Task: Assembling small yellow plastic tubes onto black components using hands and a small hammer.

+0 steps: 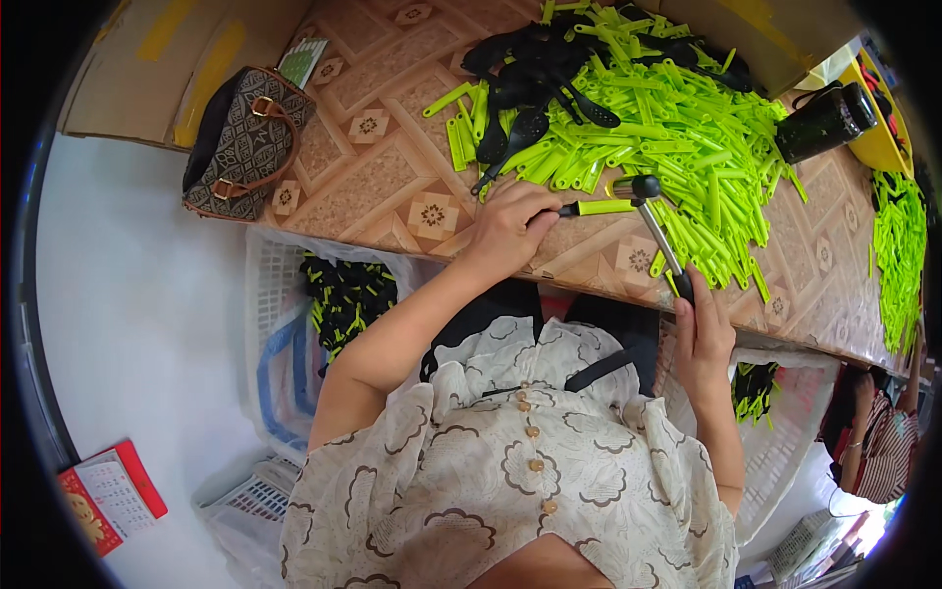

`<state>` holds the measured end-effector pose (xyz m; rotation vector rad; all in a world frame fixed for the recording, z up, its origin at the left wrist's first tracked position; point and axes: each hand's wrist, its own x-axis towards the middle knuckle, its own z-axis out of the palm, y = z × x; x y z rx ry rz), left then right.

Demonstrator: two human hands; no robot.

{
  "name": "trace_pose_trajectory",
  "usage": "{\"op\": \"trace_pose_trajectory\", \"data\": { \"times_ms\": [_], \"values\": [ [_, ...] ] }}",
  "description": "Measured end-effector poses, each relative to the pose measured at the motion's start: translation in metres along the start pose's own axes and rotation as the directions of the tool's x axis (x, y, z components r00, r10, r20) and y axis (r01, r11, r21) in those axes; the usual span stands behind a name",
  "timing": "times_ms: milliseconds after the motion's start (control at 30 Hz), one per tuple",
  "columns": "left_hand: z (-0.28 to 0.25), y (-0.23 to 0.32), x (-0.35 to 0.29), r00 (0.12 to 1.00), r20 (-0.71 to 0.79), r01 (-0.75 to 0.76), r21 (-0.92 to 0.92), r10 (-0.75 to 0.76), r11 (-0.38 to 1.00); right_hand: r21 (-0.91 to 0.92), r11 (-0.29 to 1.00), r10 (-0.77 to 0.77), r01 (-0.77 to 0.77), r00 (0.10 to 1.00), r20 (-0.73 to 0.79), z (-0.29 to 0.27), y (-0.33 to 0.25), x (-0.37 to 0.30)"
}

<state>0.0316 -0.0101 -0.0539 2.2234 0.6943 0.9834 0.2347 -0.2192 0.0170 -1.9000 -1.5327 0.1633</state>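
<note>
Near the table's front edge, my left hand [510, 228] is closed on a black kitchen utensil whose neck goes into a bright green handle [603, 207]; the hand hides most of the utensil. My right hand [705, 329] grips the black handle of a hammer [655, 231] with a metal shaft and dark head. The hammer's head is at the far end of the green handle; whether they touch I cannot tell. Just beyond lies a big heap of loose green handles [687, 147]. Black slotted spoons [525, 130] and other black utensil heads lie piled at its left.
A patterned handbag [245, 142] stands at the table's left end. At right are a black tumbler [824, 123], a yellow basin [881, 133] and more green handles [898, 255]. Lined crates [270, 285] with black-and-green pieces flank me below the table. Another person [883, 442] sits at far right.
</note>
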Motion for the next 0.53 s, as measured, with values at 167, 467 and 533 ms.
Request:
{"op": "trace_pose_trajectory", "data": {
  "times_ms": [167,467,533],
  "values": [
    [0.001,-0.002,0.006,1.000,-0.006,0.017,-0.022,-0.017,1.000,-0.172,0.982,-0.047,0.071,0.989,0.140,0.017,-0.004,0.005],
    [0.001,-0.004,0.005,1.000,0.006,0.023,-0.030,-0.023,0.999,-0.170,0.985,-0.001,0.033,0.983,0.184,0.020,0.003,0.002],
    [-0.001,-0.002,0.002,0.998,0.046,0.048,-0.009,-0.048,0.999,-0.177,0.984,-0.002,0.029,0.989,0.150,0.010,0.009,-0.003]
  ]
}}
